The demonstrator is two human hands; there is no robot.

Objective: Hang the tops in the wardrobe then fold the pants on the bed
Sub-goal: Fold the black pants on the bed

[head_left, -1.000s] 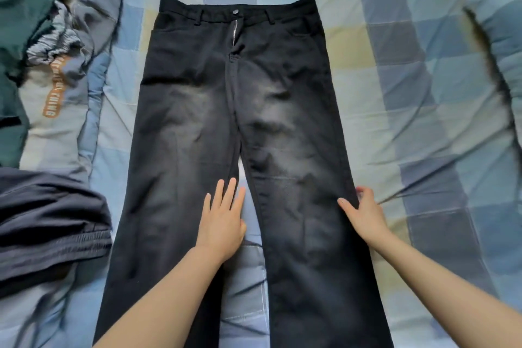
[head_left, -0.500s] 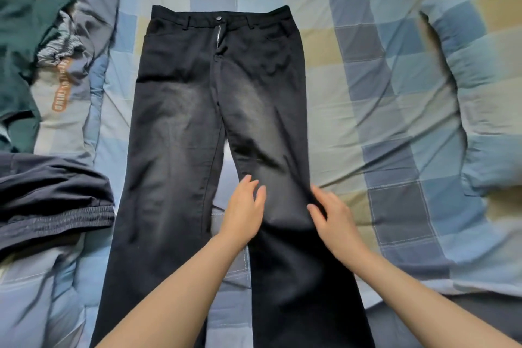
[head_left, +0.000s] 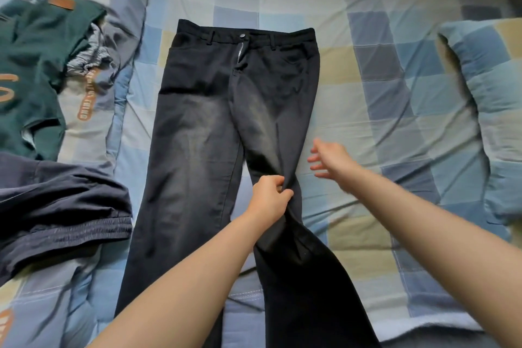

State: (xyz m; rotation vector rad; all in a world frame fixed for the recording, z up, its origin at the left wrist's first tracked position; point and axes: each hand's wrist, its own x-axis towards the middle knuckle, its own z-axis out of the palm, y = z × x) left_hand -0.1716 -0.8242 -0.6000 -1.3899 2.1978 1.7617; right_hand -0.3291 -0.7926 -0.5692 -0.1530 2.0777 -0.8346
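**Right leg gathered for the lengthwise fold**

The bed (head_left: 367,127), in its blue and tan checked sheet, spread out under and well beyond both hands, giving the flat surface a fold needs. One pillow (head_left: 485,110) lay well out past the right hand.

One pair of black pants (head_left: 197,133) lay face up on the bed, waistband at the far end from the hands and legs running back toward the person. That flat layout likely served to bring one leg over onto the other. The left leg lay smooth to the left of the left hand; the right leg was bunched and narrowed where it was held.

Well to the left of the left hand sat three more garments: one dark navy piece with an elastic band (head_left: 56,206), one green top (head_left: 36,65) farther away, and one pale piece with orange lettering (head_left: 84,99) partly under the green one. They probably waited their turn.

Two hands were in view. The left hand (head_left: 269,200) pinched a fold of the right leg between curled fingers and thumb, seemingly to lift it across. The right hand (head_left: 330,158) hovered just beside that leg's outer edge, fingers spread and holding nothing, blurred.
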